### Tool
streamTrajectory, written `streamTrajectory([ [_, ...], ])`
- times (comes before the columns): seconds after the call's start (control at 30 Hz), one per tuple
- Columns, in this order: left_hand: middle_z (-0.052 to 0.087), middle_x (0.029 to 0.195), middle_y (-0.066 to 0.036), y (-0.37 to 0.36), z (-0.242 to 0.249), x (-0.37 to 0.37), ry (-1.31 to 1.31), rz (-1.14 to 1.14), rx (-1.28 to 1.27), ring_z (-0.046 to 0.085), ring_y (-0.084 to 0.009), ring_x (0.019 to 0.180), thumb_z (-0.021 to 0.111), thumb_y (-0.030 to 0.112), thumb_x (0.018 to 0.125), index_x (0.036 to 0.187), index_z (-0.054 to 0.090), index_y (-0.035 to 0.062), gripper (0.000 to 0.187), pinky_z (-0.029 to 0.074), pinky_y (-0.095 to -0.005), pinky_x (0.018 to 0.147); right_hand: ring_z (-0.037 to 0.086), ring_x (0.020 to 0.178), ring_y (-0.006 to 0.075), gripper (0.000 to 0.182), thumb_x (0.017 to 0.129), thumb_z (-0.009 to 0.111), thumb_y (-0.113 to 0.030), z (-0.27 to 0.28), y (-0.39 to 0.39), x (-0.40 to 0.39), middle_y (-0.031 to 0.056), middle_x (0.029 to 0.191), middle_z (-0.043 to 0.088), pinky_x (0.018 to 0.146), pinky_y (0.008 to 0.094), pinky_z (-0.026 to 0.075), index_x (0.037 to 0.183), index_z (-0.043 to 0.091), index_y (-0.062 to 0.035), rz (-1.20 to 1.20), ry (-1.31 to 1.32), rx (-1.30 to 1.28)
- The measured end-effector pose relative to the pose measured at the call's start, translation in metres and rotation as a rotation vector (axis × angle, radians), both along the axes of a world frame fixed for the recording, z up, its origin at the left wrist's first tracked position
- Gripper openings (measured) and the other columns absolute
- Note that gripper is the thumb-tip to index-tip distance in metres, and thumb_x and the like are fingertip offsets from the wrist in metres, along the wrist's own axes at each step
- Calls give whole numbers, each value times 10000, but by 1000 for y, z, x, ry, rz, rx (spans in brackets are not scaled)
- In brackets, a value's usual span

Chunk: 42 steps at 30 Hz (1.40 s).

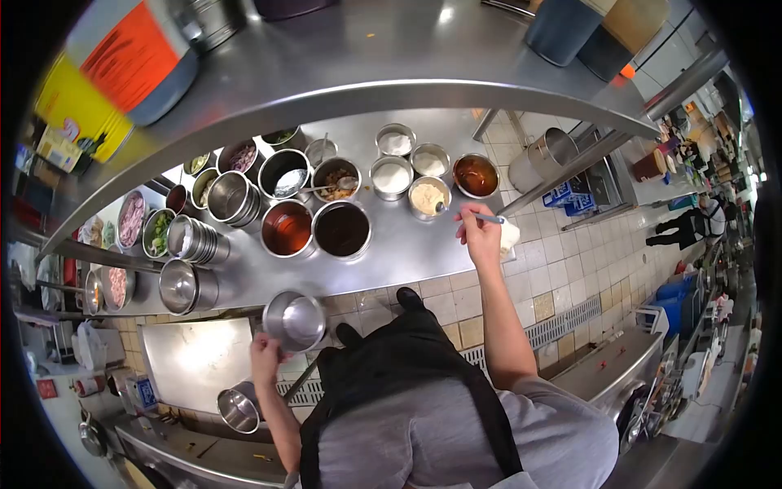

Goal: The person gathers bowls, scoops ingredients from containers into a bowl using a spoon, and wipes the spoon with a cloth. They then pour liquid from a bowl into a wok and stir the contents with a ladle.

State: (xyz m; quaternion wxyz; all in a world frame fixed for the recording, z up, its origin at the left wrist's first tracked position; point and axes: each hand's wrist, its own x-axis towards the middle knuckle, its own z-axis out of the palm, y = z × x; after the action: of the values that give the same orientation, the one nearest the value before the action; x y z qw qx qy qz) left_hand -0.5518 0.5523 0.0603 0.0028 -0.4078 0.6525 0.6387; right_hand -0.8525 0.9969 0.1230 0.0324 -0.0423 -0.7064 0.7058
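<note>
My left hand (266,359) grips the rim of an empty-looking steel bowl (294,321) just off the counter's front edge. With my right hand (481,231) I hold a spoon (489,218) by its handle, its tip at a steel cup of pale yellow powder (426,198). Behind that cup stand steel cups of white powder, one of them (391,176) to its left. A container of reddish-brown sauce (476,176) is to its right. Two larger pots, one with red liquid (287,229) and one with dark liquid (342,230), stand left of the powders.
An overhead steel shelf (358,90) crosses above the counter (391,253). Stacked steel containers (199,241) and pots of chopped food (159,233) fill the left side. A white container (509,236) sits by my right wrist. Another person (692,224) stands far right.
</note>
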Motion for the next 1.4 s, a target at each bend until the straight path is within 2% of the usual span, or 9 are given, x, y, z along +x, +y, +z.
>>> streamTrajectory([
  [0.17,588,708,-74,129,1,-77,23,-18,143,652,-195,549,641,60,873,898,498,53,145,521,-287,461,599,615,79,154,997,649,-159,3,33,-77,43,864,685,486,227,447,1061,675,-21,66,-2,-5],
  [0.4,614,715,-104,214,-5,-122,18,-66,129,652,-205,526,634,6,879,879,473,34,163,515,-285,458,614,611,95,190,992,643,-144,-8,52,-127,49,843,685,544,245,483,1077,687,20,263,-19,81],
  [0.5,612,709,-105,228,-11,-120,42,-24,114,667,-216,542,630,-5,879,888,465,36,169,512,-286,456,626,614,99,185,985,645,-128,-7,62,-123,48,814,680,552,257,489,1051,702,35,473,-44,213],
  [0.53,613,715,-106,232,-13,-118,45,-17,118,672,-220,547,628,-7,880,891,464,36,171,514,-286,457,653,616,136,187,981,652,-136,-14,64,-121,93,798,704,573,290,514,1013,718,36,515,-2,272],
  [0.63,617,719,-111,242,-16,-117,55,11,129,680,-221,555,623,-12,879,890,463,31,166,515,-281,456,690,629,208,178,972,661,-133,-35,52,-115,150,834,735,607,335,541,1028,731,20,610,393,450],
  [0.83,619,749,-120,257,-22,-119,59,63,134,684,-229,561,627,-16,881,889,459,28,174,523,-282,458,721,757,312,232,966,659,-201,-66,9,-111,183,942,743,682,369,557,1087,745,-22,643,170,263],
  [0.93,623,722,-117,263,-18,-123,78,86,123,682,-209,556,629,-11,878,872,470,23,163,517,-270,455,714,795,337,245,961,651,-228,-60,12,-128,196,939,735,709,386,557,1043,751,-19,387,287,251],
  [1.03,624,727,-120,272,-21,-122,79,93,144,686,-209,570,636,-13,877,880,481,15,157,526,-275,465,710,808,354,229,953,644,-213,-44,33,-153,189,945,736,737,407,557,1002,752,-18,315,440,602],
  [1.4,631,748,-120,291,-19,-145,107,66,112,681,-204,577,645,-17,874,878,499,8,148,529,-278,488,707,839,369,281,962,616,-258,-52,36,-137,190,965,733,770,428,552,974,753,-13,601,159,519],
])
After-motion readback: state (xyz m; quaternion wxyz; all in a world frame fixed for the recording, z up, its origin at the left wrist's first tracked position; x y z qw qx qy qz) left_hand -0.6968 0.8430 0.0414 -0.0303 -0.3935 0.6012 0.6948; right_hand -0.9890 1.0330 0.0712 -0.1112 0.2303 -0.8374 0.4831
